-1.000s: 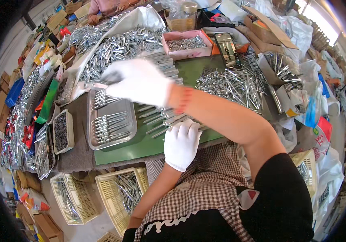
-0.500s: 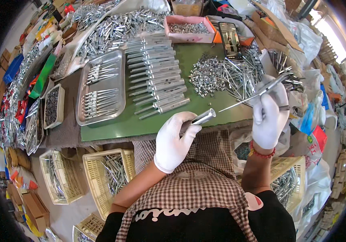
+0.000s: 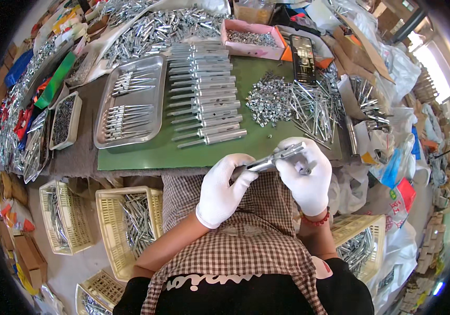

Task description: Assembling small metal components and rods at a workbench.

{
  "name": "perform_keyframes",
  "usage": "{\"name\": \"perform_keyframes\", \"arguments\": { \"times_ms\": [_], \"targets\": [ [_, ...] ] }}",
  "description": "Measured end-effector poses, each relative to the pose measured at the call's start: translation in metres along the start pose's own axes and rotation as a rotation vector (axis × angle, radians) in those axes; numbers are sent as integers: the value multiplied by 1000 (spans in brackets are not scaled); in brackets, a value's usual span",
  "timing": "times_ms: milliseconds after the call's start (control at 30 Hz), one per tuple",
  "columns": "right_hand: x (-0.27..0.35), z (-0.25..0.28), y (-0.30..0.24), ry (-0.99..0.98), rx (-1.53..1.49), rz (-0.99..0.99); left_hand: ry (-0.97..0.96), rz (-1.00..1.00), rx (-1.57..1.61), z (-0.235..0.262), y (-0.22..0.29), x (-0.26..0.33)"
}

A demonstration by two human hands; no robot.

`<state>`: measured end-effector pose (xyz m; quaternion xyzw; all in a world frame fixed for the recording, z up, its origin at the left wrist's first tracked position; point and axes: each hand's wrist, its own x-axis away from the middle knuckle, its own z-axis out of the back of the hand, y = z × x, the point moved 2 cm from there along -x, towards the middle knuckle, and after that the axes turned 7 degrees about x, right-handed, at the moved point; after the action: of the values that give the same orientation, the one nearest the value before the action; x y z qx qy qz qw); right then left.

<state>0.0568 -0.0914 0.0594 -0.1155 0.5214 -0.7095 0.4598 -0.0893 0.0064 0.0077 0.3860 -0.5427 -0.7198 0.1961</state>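
Observation:
In my white-gloved left hand (image 3: 223, 192) is a shiny metal tube (image 3: 259, 166), its right end pointing toward my other hand. My right hand (image 3: 309, 181), also gloved in white, grips a metal rod piece (image 3: 291, 151) with a thicker end. That piece meets the tube's open end, and its thin part is out of sight, seemingly inside. A second small metal bit (image 3: 305, 170) shows by the right fingers, too little of it to name. Just beyond my hands, metal tubes with thin rods (image 3: 224, 137) lie in a long row on the green mat (image 3: 151, 160).
Left of the row sits a steel tray (image 3: 130, 100) of slim metal pieces. Small metal nuts (image 3: 267, 100) and thin rods (image 3: 315, 110) are heaped to the right, below a phone (image 3: 302, 60). A pink box (image 3: 259, 51) stands behind. Cream crates (image 3: 106, 231) hold metal parts beneath the table.
My right hand has come left and down with the rod piece, bringing it to the tube's end. The rod's long thin point no longer shows. My left hand still holds the tube.

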Motion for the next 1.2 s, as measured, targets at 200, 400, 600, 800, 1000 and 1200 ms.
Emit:
{"name": "perform_keyframes", "arguments": {
  "times_ms": [200, 400, 600, 800, 1000, 1200],
  "targets": [
    [-6, 10, -6, -233, -391, -276, -37, 47, 88, -4, -5, 4],
    [3, 2, -5, -301, -113, -248, -23, 3, 245, -8, -20, 8],
    [6, 24, -32, 11, -114, -56, -50, -15, 456, -4, -19, -3],
    [-3, 4, -28, -171, 209, 96, -196, -122, 395, -5, -11, -8],
    [-5, 16, 2, -207, -37, -25, -248, -79, -94, 29, 1, -17],
    [14, -6, 31, -217, -358, -507, -388, -138, -763, 33, 2, -37]
  ]
}}
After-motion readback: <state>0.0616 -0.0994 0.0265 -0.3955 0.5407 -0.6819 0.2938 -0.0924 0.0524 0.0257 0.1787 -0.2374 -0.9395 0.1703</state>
